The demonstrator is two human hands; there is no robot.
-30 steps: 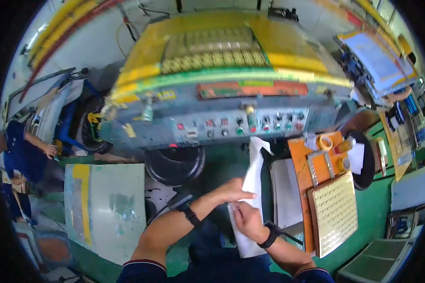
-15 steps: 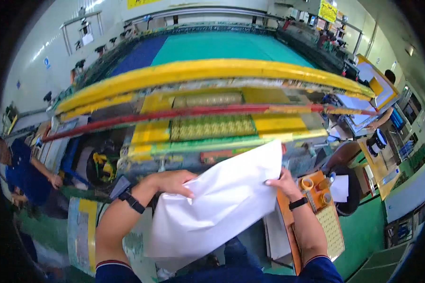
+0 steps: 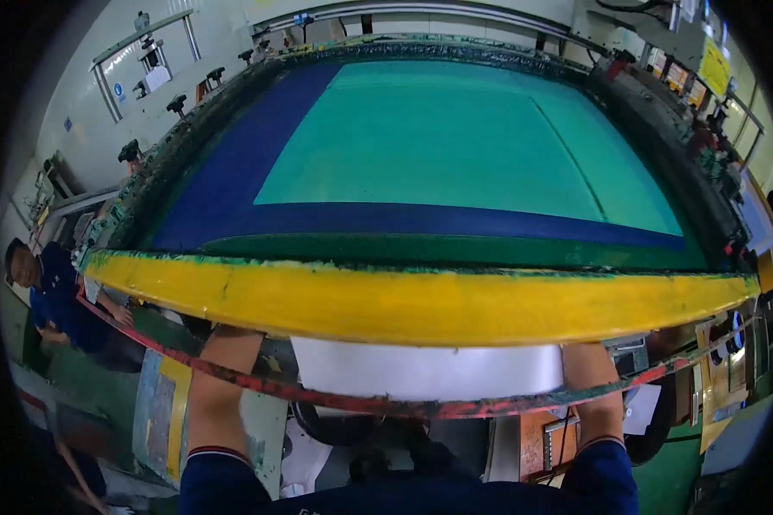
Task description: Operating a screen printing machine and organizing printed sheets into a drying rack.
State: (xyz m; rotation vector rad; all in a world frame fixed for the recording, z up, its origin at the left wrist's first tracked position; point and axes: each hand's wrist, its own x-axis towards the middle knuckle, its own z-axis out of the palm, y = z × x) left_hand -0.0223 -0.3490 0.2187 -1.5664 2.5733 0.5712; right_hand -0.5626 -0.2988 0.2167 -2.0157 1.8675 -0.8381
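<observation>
A large printing screen with teal mesh [image 3: 455, 137] and dark blue borders fills the middle of the view. Its yellow front edge [image 3: 421, 309] runs across above my forearms. Below that edge a white sheet [image 3: 429, 369] lies partly in sight, its far part hidden by the screen. My left forearm [image 3: 222, 399] and right forearm [image 3: 594, 390] reach under the yellow edge on either side of the sheet. Both hands are hidden beneath the screen, so their fingers and grip do not show. A thin red bar [image 3: 386, 403] crosses in front of my forearms and the sheet.
Another person in a dark blue shirt [image 3: 64, 287] stands at the left. An orange-topped stand [image 3: 537, 446] is beside my right arm, with white paper [image 3: 641, 408] farther right. Black knobs [image 3: 176, 105] line the screen's left side.
Both hands have gone forward under the screen with the white sheet, which now looks flatter. The screen appears nearer and larger, and its yellow edge covers my hands.
</observation>
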